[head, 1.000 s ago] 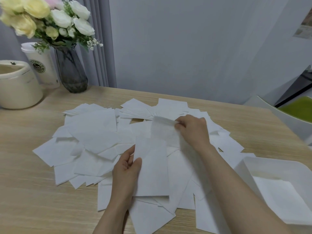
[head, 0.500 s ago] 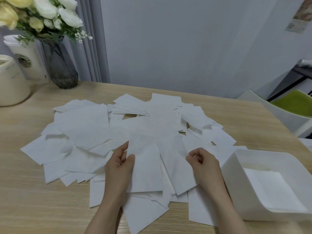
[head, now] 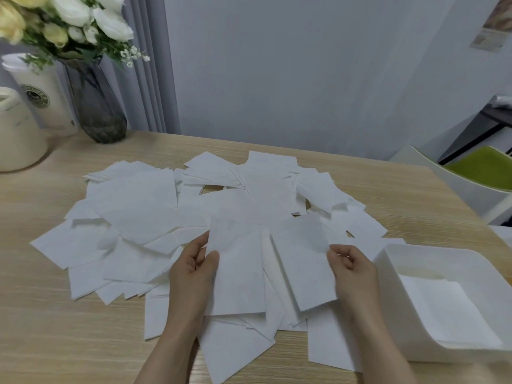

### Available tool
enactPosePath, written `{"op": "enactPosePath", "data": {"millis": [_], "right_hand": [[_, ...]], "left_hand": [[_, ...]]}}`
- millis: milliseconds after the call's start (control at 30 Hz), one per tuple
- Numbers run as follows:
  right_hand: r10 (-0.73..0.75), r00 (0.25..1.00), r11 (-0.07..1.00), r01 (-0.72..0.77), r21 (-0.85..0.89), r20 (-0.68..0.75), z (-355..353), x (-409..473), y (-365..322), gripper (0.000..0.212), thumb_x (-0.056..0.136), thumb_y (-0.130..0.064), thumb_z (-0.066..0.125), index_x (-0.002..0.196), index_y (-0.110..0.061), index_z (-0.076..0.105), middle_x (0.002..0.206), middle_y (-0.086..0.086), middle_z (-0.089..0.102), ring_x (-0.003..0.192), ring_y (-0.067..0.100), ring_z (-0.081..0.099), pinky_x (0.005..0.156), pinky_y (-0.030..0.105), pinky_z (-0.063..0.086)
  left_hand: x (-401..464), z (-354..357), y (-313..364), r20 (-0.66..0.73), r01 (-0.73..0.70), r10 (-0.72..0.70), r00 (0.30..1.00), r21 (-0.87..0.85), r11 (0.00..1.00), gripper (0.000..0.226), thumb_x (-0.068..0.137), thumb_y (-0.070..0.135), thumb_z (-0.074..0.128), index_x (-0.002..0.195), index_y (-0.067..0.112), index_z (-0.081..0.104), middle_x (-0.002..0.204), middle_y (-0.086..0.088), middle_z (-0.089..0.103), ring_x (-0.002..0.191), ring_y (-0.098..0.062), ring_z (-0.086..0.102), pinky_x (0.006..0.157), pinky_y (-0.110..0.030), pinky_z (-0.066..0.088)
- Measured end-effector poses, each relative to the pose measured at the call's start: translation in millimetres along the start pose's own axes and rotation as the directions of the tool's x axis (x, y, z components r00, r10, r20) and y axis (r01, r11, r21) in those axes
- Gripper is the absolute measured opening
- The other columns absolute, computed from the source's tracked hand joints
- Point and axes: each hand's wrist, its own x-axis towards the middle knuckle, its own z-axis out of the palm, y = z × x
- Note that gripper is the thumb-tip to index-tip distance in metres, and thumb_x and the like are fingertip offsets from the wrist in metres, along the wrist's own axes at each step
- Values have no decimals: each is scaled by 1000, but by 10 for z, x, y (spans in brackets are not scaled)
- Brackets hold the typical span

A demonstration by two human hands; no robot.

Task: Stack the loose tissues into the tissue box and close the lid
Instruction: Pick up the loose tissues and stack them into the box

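Several loose white tissues (head: pixel 138 217) lie spread in a wide heap on the wooden table (head: pixel 55 342). My left hand (head: pixel 194 270) pinches the left edge of a folded tissue (head: pixel 238 273) held over the heap. My right hand (head: pixel 352 270) pinches the right edge of a second tissue (head: pixel 302 261), lifted and tilted beside the first. The white tissue box (head: pixel 388 273) stands open at the right, just beside my right hand, with tissues lying flat inside it. No lid shows in this view.
A dark glass vase with white and yellow flowers (head: pixel 97 106) stands at the back left, next to a paper cup (head: pixel 41 95) and a cream container (head: pixel 16 134). A white chair with a green seat (head: pixel 482 173) is beyond the table's right edge.
My right hand came back from the far side of the heap toward me and now holds a tissue lifted beside the box. My left hand kept its tissue. The camera shifted right.
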Motion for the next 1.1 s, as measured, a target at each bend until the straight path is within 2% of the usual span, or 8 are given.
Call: {"op": "enactPosePath", "data": {"millis": [133,200,533,600,700,800,967,1100], "right_hand": [[137,990,969,-131,208,-14,31,-65,-23,10,95,-8,56,90,-14,62,76,-2,69,61,7,62,52,16,48],[178,984,953,-172,250,-1,59,-96,-23,10,96,-8,55,90,-14,61,81,0,70,65,10,63,57,21,49],[154,969,957,-195,215,194,301,-333,-86,14,95,-7,53,102,-15,62,88,4,75,88,26,70,84,43,52],[110,961,967,-163,197,254,371,-401,-115,20,94,-4,54,105,-18,63,87,1,75,86,19,70,82,37,53],[63,951,974,-125,189,304,492,-490,-132,23,93,-1,55,105,-19,63,76,-6,73,69,3,66,62,16,49],[60,961,975,-114,190,270,626,-552,-123,25,92,1,53,103,-20,62,78,-6,74,66,3,67,54,13,47],[33,992,975,-58,214,120,774,-583,-88,28,92,-2,54,103,-27,60,94,-8,72,90,11,69,65,24,50],[3,998,980,-14,198,58,801,-579,-84,29,93,-3,54,101,-29,60,95,-9,71,94,11,68,72,30,53]], "left_hand": [[8,4,-7,-8,-1,1,1000,-9,1000,32,96,-1,53,111,25,64,89,7,77,81,-9,70,70,-25,51],[10,2,-18,-3,-2,2,1000,1,1000,32,96,0,53,112,24,65,88,5,76,82,-11,69,72,-28,52],[29,-10,-66,10,-23,22,1000,91,996,30,98,6,52,118,25,65,88,-3,69,81,-15,63,77,-30,50],[41,-13,-68,1,-27,27,1000,110,994,30,99,9,50,118,27,64,95,7,74,87,-9,68,78,-26,52],[43,-6,-50,-4,-23,24,1000,126,992,29,100,13,50,121,26,64,106,10,74,101,-11,68,87,-32,53],[33,15,-25,-1,8,-8,1000,88,996,23,99,18,52,114,29,66,102,6,75,98,-19,70,84,-39,55],[14,33,-22,-7,18,-17,1000,48,999,24,100,18,50,111,31,67,104,5,74,99,-19,69,84,-40,54],[18,26,-33,-14,9,-8,1000,49,999,27,102,16,47,116,29,65,107,8,73,102,-17,68,89,-41,55]]}}
